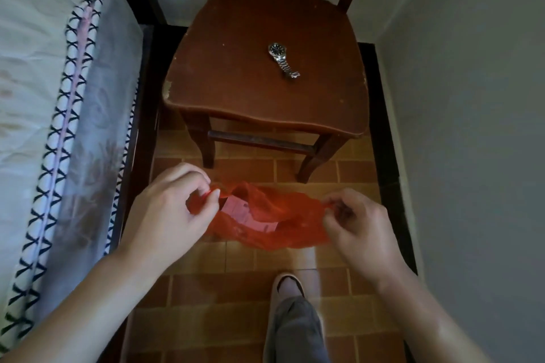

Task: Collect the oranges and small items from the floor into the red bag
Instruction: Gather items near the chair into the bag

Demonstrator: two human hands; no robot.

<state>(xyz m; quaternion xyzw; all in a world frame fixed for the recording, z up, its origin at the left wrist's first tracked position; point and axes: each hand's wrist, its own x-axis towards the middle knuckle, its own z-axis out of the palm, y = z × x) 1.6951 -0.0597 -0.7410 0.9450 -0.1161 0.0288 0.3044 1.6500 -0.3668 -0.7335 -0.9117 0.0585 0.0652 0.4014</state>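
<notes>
A thin red plastic bag (283, 227) hangs stretched between my two hands above the tiled floor. My left hand (174, 206) pinches its left edge between thumb and fingers. My right hand (356, 221) pinches the right edge. The bag's mouth is pulled partly open, and a pale slip of paper (239, 211) shows inside it. No oranges are in view.
A brown wooden chair (236, 88) stands just beyond the bag, with a metal wristwatch (283, 59) lying on its seat. A bed with a patterned cover (53, 115) runs along the left. A grey wall (472, 127) closes the right. My foot (287, 286) stands on the tiles (212, 295).
</notes>
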